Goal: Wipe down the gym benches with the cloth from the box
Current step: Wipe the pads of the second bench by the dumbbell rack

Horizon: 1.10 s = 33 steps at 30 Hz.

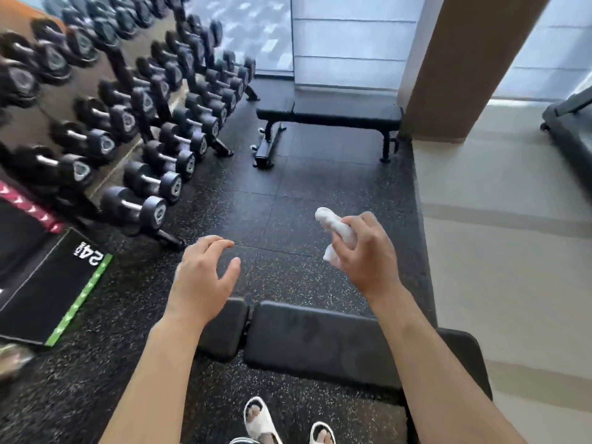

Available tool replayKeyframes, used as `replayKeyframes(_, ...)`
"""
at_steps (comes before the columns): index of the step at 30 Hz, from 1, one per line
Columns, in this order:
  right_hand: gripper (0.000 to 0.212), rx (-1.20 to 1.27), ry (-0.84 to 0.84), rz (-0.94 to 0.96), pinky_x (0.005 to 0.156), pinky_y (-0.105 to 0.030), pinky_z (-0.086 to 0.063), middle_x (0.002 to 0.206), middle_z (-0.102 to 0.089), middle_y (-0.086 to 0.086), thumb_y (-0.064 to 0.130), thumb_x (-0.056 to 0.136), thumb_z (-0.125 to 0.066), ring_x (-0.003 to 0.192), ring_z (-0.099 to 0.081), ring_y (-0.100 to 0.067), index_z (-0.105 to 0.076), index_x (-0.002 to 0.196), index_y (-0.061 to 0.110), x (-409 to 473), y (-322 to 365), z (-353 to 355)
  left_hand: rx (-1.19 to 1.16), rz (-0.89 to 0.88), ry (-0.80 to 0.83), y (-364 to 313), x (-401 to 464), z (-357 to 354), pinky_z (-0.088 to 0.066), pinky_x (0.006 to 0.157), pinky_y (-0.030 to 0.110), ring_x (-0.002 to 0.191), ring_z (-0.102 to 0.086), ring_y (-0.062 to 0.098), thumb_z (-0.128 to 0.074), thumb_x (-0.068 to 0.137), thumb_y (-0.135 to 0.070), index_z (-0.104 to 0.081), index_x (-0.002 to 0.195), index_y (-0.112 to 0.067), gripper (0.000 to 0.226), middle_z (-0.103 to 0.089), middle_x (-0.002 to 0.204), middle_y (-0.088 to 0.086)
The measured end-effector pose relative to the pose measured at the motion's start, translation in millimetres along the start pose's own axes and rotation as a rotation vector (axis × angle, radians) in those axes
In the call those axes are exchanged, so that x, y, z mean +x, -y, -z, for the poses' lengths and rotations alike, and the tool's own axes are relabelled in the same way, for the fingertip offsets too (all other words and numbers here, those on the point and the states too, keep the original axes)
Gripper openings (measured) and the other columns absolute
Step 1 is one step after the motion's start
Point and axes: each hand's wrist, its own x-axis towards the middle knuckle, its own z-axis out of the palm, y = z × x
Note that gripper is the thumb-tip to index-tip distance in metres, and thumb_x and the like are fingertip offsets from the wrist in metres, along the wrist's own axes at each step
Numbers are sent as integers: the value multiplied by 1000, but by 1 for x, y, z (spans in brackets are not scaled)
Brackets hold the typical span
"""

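Gripping a bunched white cloth [336, 233], long axis pointing up-left, right hand [365, 254] curled round it, left hand [205, 277] loosely spread, holding nothing, above near bench [320, 341]

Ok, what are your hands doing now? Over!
Right hand grips white cloth, held in the air. Left hand open, empty. Near bench below, cloth not touching. Nothing blocking.

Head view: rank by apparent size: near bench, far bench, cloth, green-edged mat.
1. near bench, though nearness to the camera inflates it
2. green-edged mat, partly cut off at the frame edge
3. far bench
4. cloth, bunched in the right hand
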Motion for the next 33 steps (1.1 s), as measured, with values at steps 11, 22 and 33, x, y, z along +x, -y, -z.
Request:
replayKeyframes(11, 24, 121, 230, 318, 81, -30, -43, 101, -56, 3, 29, 92, -73, 99, -49, -18, -71, 111, 14, 4, 129, -87, 120, 320, -202, 95, -92, 91, -44, 110, 48, 128, -52, 25, -65, 99, -30, -68, 129, -17, 33, -61, 136, 2)
replayKeyframes(22, 22, 144, 260, 423, 79, -28, -40, 103, -59, 2, 30, 94, -71, 103, -51, -18, -71, 108, 14, -27, 271, -179, 130, 389, -282, 218, -136, 181, -48, 105, 49, 123, -52, 22, -61, 98, -35, -66, 130, -21, 35, -60, 133, -2)
replayKeyframes(33, 22, 120, 256, 375, 79, -33, -45, 99, -60, 2, 34, 96, -70, 99, -53, -17, -71, 104, 14, -52, 394, -273, 84, 385, -283, 366, -141, 263, -46, 106, 46, 126, -51, 23, -61, 99, -34, -65, 131, -20, 35, -60, 135, -2)
